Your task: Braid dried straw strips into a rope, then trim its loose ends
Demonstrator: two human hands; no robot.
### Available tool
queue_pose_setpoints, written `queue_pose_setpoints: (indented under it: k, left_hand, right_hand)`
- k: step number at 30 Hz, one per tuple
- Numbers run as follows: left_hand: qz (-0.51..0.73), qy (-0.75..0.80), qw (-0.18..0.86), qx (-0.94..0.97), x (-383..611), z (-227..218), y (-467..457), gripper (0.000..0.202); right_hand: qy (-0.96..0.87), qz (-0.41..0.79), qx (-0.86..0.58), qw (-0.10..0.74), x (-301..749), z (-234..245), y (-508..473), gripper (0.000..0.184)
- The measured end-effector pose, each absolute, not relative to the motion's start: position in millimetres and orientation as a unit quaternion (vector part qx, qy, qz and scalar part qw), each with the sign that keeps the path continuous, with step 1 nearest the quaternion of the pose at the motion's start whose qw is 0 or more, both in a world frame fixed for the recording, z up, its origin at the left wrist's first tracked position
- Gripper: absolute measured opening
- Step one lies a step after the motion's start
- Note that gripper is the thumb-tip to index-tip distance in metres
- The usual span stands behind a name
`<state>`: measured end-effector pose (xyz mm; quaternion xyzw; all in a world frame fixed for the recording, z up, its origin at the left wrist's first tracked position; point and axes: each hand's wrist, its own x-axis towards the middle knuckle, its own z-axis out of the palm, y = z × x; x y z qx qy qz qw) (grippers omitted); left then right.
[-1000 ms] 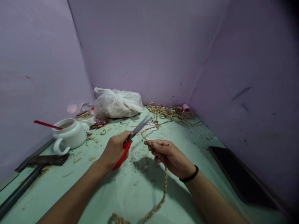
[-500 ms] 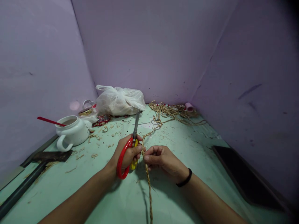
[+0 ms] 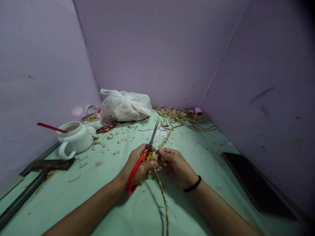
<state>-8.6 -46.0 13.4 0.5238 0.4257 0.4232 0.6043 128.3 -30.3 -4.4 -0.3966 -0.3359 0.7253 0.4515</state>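
Observation:
My left hand (image 3: pixel 136 162) is closed around a pair of scissors (image 3: pixel 135 172) with red and yellow handles. Their narrow blades point up and away from me. The same hand's thumb and fingers also pinch a braided straw-coloured cord (image 3: pixel 162 193). Close beside it, my right hand (image 3: pixel 177 166) is closed, its thumb and index finger pinching the cord just above the left thumb. From the hands the braid runs down toward me and up toward the back of the table. Fine loose strands stick out from its lower part. The scissors partly hide the left fingers.
A white mug (image 3: pixel 78 139) with a red stick and a dark-handled hammer-like tool (image 3: pixel 27 195) lie left. Behind are a white plastic bag (image 3: pixel 128 106), a heap of cords (image 3: pixel 176 116) and a pink spool (image 3: pixel 198 112). A dark flat slab (image 3: pixel 256 183) lies right.
The scissors and my left hand have turned and shifted slightly right. My right fingers have moved up along the cord. The lower end of the cord has swung right.

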Motion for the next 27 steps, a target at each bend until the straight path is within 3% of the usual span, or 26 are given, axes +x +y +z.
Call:
queue_pose_setpoints:
  k: [8, 18, 27]
  left_hand:
    - [0.399, 0.422, 0.626, 0.520, -11, 16, -45, 0.036]
    - [0.376, 0.396, 0.634, 0.548, -12, 14, -43, 0.038]
    - [0.487, 0.417, 0.641, 0.422, -10, -4, -36, 0.040]
  right_hand:
    - [-0.263, 0.718, -0.396, 0.509, 132, -2, -25, 0.013]
    - [-0.273, 0.762, -0.373, 0.452, 131, 1, -30, 0.016]
    - [-0.401, 0.698, -0.374, 0.461, 126, 3, -35, 0.027]
